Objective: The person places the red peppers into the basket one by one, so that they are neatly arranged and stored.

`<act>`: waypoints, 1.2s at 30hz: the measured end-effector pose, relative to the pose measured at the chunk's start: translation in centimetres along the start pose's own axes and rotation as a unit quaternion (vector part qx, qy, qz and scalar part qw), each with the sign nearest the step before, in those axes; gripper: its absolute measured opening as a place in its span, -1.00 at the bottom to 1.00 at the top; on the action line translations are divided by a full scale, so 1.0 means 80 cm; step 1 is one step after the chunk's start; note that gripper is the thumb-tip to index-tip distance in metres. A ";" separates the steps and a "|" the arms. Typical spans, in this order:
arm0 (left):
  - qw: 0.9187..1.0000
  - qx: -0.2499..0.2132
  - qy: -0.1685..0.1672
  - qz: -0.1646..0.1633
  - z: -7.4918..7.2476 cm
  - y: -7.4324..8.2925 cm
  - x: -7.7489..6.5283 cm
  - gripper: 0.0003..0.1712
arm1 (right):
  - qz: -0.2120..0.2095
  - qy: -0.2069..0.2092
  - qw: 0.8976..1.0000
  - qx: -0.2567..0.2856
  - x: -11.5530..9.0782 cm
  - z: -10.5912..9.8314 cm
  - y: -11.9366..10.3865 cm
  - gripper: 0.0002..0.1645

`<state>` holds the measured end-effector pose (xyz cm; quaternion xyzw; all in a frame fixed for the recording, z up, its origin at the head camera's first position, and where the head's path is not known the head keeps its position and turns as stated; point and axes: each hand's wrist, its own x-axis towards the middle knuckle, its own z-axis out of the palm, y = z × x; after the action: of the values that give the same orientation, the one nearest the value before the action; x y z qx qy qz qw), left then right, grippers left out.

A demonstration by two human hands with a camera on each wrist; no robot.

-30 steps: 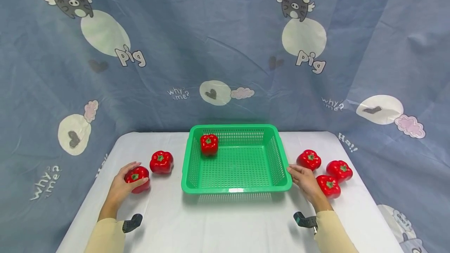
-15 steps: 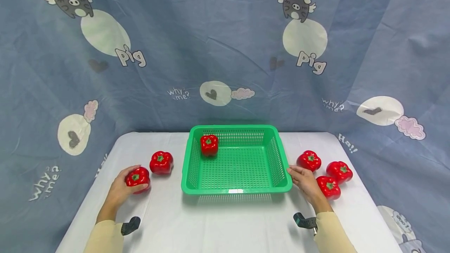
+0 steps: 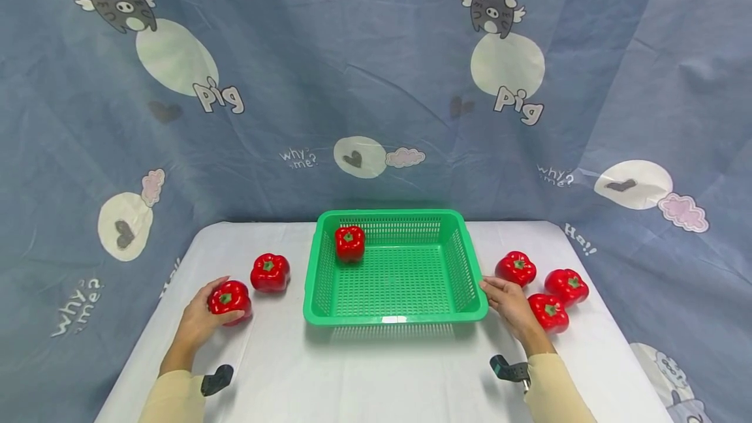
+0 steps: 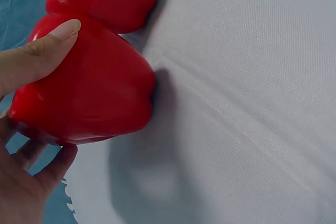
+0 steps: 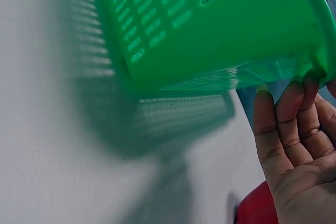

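The peppers [image 4: 92, 90] are all finished in super glossy red, topped with green stems [image 3: 228, 299]. The basket [image 3: 346, 320] is done in a pretty loud green, patterned all over with little slots. The table cover [image 3: 393, 377] is kept plain white, while the blue backdrop [image 3: 352, 51] is printed with grey pigs [image 3: 492, 12], pale ovals [image 3: 508, 64], dark hearts [image 3: 352, 159], pink clouds [image 3: 405, 157] and whitish lettering [image 3: 519, 106]. Pale yellow is worn on the sleeves [image 3: 173, 398], with blackish gadgets [image 3: 217, 380] strapped alongside.

A big blue cloth [image 3: 329, 70] hangs behind the white table [image 3: 393, 371] and along both sides. Two gray pigs [image 3: 120, 5] (they have wings [image 3: 84, 3]!), hearts [image 3: 164, 111] and pink clouds [image 3: 405, 157] are on it.
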<state>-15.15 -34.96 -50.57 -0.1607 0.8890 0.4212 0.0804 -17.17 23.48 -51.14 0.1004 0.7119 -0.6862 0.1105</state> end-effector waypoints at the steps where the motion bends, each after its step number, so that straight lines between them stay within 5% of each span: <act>1: 1.000 0.003 0.000 0.001 0.000 0.000 0.000 0.18 | 0.002 0.002 1.000 0.004 0.000 0.001 0.000 -0.39; 14: 0.999 0.039 -0.013 0.017 -0.007 0.013 0.000 0.15 | -0.017 -0.011 0.999 -0.030 0.000 -0.006 -0.005 -0.41; 36: 0.989 0.079 -0.008 0.123 -0.044 0.088 -0.031 0.14 | -0.031 -0.016 0.999 -0.023 -0.001 -0.003 -0.004 -0.44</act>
<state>-15.38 -32.98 -42.59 -0.0399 0.9317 0.3578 0.0471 -17.20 23.71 -50.82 0.0648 0.7287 -0.6739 0.1032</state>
